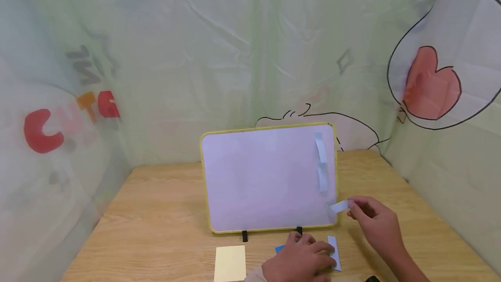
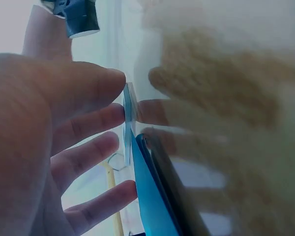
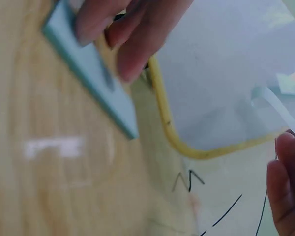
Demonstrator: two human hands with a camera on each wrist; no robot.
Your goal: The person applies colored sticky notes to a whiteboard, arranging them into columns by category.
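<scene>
A whiteboard [image 1: 266,177] with a yellow frame stands tilted on black feet. Two light blue paper strips [image 1: 320,148] stick near its right edge, one below the other. My right hand [image 1: 377,225] pinches the end of another light blue sticky strip [image 1: 339,206], whose far end touches the board's lower right corner. In the right wrist view that strip [image 3: 280,110] curves away from the fingertips. My left hand [image 1: 299,260] rests its fairly straight, spread fingers on a pad of light blue sticky notes [image 1: 335,256] lying on the table.
A pale yellow sticky-note pad [image 1: 230,263] lies on the wooden table [image 1: 164,216] before the board. A darker blue pad [image 1: 279,248] is mostly hidden behind my left hand. At the bottom edge a small black object [image 1: 372,279] shows. Printed curtains [image 1: 176,77] surround the table.
</scene>
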